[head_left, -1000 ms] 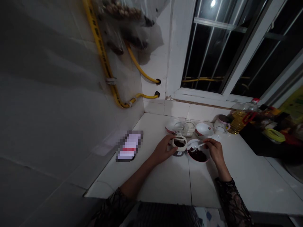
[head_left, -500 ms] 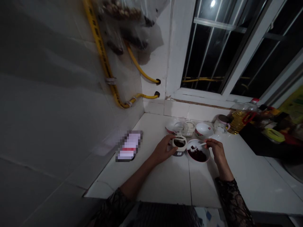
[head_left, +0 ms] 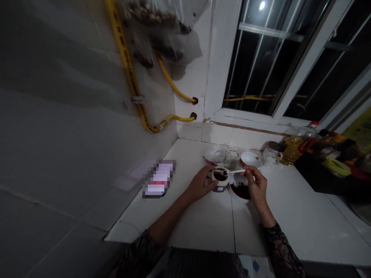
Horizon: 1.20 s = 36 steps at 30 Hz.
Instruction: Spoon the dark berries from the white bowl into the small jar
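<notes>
My left hand (head_left: 202, 180) is closed around the side of a small open jar (head_left: 220, 188) with a pale rim and dark contents, standing on the counter. Between the fingertips of my right hand (head_left: 256, 184) is the handle of a white spoon (head_left: 238, 171). The spoon's bowl end, carrying something dark red, is over the jar's mouth. Just right of the jar sits a white bowl (head_left: 232, 188) with dark red pieces in it, partly hidden by my right hand.
Behind the jar are a clear glass container (head_left: 232, 158) and a second white bowl (head_left: 251, 158). A lidded glass jar (head_left: 271, 153) and an oil bottle (head_left: 292, 150) stand back right. A phone (head_left: 159, 179) with a blurred screen lies left, by the tiled wall.
My right hand has moved left with the spoon, from over the bowl to the mouth of the jar. The left hand stays on the jar.
</notes>
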Tool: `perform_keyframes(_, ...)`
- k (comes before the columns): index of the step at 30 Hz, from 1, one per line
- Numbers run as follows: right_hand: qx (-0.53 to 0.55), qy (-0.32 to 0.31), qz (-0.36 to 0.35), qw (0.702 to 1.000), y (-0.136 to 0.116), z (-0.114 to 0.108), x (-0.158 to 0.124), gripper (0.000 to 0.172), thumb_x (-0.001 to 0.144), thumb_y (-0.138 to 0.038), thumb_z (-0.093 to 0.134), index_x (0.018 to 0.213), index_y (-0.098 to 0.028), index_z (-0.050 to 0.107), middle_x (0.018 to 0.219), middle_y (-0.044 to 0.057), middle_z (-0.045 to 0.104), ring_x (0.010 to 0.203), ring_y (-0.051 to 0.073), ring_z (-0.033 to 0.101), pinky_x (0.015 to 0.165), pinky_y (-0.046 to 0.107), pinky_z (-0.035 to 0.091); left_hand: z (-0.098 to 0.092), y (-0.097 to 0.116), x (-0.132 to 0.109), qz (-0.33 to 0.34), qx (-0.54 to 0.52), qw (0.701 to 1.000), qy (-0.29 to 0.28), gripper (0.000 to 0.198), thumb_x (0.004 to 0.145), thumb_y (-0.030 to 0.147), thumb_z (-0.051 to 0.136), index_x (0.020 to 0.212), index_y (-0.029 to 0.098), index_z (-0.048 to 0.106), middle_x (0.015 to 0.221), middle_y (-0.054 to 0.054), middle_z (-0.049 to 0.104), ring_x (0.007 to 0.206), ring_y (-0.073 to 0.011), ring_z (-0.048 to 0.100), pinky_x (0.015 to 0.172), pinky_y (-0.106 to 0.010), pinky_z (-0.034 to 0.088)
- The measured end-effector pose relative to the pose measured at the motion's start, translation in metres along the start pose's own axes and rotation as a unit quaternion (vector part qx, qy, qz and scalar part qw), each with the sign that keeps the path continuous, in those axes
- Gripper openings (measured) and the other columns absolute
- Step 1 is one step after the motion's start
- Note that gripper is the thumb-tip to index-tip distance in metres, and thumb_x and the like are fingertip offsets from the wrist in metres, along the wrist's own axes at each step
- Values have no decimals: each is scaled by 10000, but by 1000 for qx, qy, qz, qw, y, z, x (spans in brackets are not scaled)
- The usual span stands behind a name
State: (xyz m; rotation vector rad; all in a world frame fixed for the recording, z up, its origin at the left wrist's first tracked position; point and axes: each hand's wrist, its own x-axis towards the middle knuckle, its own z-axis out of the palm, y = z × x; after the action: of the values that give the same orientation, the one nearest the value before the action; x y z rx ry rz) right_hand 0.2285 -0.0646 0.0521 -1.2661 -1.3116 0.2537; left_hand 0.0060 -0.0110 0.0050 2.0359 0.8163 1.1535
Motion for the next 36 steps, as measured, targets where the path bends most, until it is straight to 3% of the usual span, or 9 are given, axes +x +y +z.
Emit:
perform_keyframes(4, -122, -76, -262, 954, -12, 6, -9, 199, 915, -192, 489, 946, -219, 684, 775, 27, 713, 733, 189, 611, 791, 368, 431, 0, 0, 0, 1, -9, 1000, 6, 423, 843, 317, 649, 1238, 215, 540, 1281, -113, 601, 1156, -260, 598, 890, -380, 557)
perform_keyframes(6, -145, -81, -327, 931, -15, 4, -9, 229, 911, -126, 472, 983, -216, 669, 795, 24, 714, 720, 179, 612, 795, 369, 423, 0, 1, 0, 2, -11, 1000, 10, 424, 840, 314, 651, 1239, 217, 543, 1283, -113, 599, 1160, -261, 597, 891, -381, 558)
perform_keyframes(8, -155, -45, -333, 929, -14, -2, -7, 226, 912, -116, 472, 996, -214, 657, 778, 20, 703, 713, 181, 610, 810, 377, 422, 0, 1, 0, 5, -8, 1000, 9, 423, 841, 309, 647, 1241, 216, 542, 1280, -113, 599, 1160, -261, 597, 890, -383, 558)
perform_keyframes(11, -177, 14, -280, 943, -1, -17, 1, 181, 921, -168, 487, 952, -218, 659, 724, 15, 691, 696, 192, 614, 829, 388, 425, -1, 2, 0, 3, -1, 1000, 5, 427, 842, 307, 645, 1243, 213, 533, 1281, -117, 597, 1155, -262, 598, 885, -382, 558)
perform_keyframes(13, -210, 19, -234, 949, 11, -28, 8, 179, 919, -205, 487, 922, -214, 666, 699, 17, 696, 687, 200, 620, 834, 388, 422, -1, 3, 0, -3, 4, 1000, 3, 425, 844, 304, 639, 1243, 209, 527, 1286, -120, 595, 1152, -263, 599, 879, -380, 559)
perform_keyframes(19, -317, -117, -120, 933, 31, -43, 20, 226, 813, -187, 479, 867, -201, 697, 675, 51, 706, 745, 233, 638, 867, 394, 384, -1, 3, -1, -1, 3, 1000, 4, 411, 853, 322, 628, 1236, 211, 529, 1278, -118, 602, 1145, -259, 602, 860, -372, 560)
perform_keyframes(25, -199, -205, 9, 958, 22, -27, 13, 271, 796, -286, 433, 765, -214, 693, 591, 25, 673, 651, 216, 617, 752, 349, 425, -1, 1, -1, 3, -6, 1000, 3, 428, 851, 336, 631, 1248, 219, 521, 1295, -119, 591, 1158, -259, 594, 868, -368, 554)
perform_keyframes(31, -51, -137, 168, 975, 24, -27, 17, 206, 657, -360, 526, 665, -207, 665, 511, -5, 620, 545, 185, 568, 594, 300, 419, -1, 4, 0, -2, -5, 1000, 0, 409, 859, 332, 613, 1236, 205, 518, 1292, -131, 588, 1172, -268, 583, 878, -381, 550)
perform_keyframes(36, 4, -71, 201, 977, 28, -33, 23, 187, 582, -363, 563, 604, -205, 661, 450, -12, 575, 508, 175, 530, 571, 305, 417, -1, 5, 0, -3, 3, 1000, 1, 411, 856, 328, 616, 1236, 203, 519, 1291, -132, 590, 1157, -269, 591, 871, -387, 554)
